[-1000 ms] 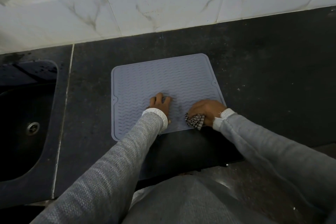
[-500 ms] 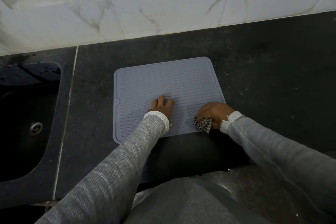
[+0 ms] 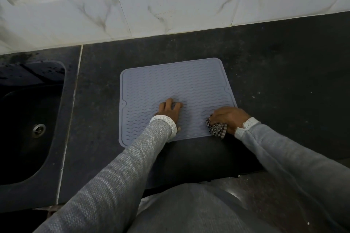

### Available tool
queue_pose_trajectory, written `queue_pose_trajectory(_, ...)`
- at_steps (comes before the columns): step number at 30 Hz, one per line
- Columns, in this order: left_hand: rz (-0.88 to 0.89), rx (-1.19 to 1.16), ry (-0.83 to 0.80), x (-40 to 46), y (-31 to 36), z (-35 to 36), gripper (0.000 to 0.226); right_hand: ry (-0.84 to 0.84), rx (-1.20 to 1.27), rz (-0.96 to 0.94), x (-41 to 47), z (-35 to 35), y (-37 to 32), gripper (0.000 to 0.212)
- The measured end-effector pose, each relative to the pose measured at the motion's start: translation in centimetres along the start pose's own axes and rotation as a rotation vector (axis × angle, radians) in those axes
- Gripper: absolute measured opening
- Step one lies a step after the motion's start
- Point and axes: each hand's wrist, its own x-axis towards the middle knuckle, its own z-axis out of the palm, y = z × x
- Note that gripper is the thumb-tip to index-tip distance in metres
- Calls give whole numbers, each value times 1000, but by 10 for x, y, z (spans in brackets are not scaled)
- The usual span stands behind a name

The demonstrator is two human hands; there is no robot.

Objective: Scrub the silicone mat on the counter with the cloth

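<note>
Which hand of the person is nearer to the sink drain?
Left. The left hand presses flat on the middle of the mat, on the side toward the sink drain. The right hand grips the cloth at the mat's near right corner, farther away.

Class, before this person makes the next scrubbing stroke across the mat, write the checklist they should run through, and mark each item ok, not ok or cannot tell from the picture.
1. Cloth gripped: the right hand holds the bunched checked cloth. Ok.
2. Cloth on the mat: it sits at the near right corner of the silicone mat. Ok.
3. Mat held steady: the left hand presses flat on it. Ok.
4. Mat lying flat on the counter: no lifted edge shows. Ok.
5. Stroke path: the left hand lies in the way of a leftward stroke. Not ok.
6. Cloth damp: cannot tell.
</note>
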Motion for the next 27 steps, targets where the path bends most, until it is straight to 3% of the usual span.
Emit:
queue_pose_trajectory(7, 120, -181, 83, -22, -28, 3, 79, 2, 12, 28, 2, 7, 4, 38)
queue_pose_trajectory(13, 27, -146, 82, -55, -72, 14, 93, -253, 24, 154, 18, 6, 5, 26)
queue_pose_trajectory(19, -12, -124, 30, -58, -73, 16, 95, -49, 40, -93, 56, 19, -47, 23)
queue_pose_trajectory(25, -35, -99, 4, -52, -72, 11, 93, -142, -53, -288, 71, 47, -72, 38)
queue_pose_trajectory(27, -38, -95, -6, -51, -72, 11, 93, -176, -50, -246, 59, 36, -58, 40)
